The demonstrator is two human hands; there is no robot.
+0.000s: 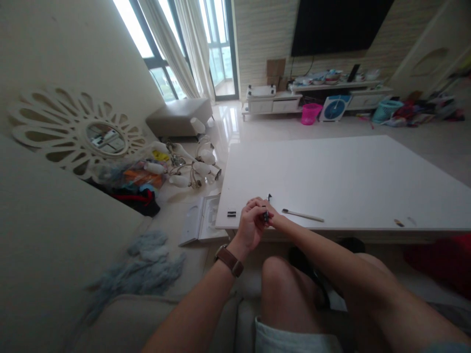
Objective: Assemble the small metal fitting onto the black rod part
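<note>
My left hand (250,223), with a brown-strapped watch at the wrist, is closed over the table's near edge. A small dark object (265,215) shows at its fingertips; its kind is too small to make out. My right hand (271,211) meets the left from the right and is partly hidden behind it, its fingers curled in. Just beyond the hands is a small black piece (269,197). Two short dark bars (231,214) lie on the table left of my hands. To the right rests a toothbrush-like brush (303,215) with a pale handle and dark head.
The white table (331,171) spreads ahead of my knees. Near its right front lies a small dark-and-tan item (399,222). An opened white box (200,220) stands by the left end, below a many-armed lamp (195,166). A pink basket (311,113) is farther off.
</note>
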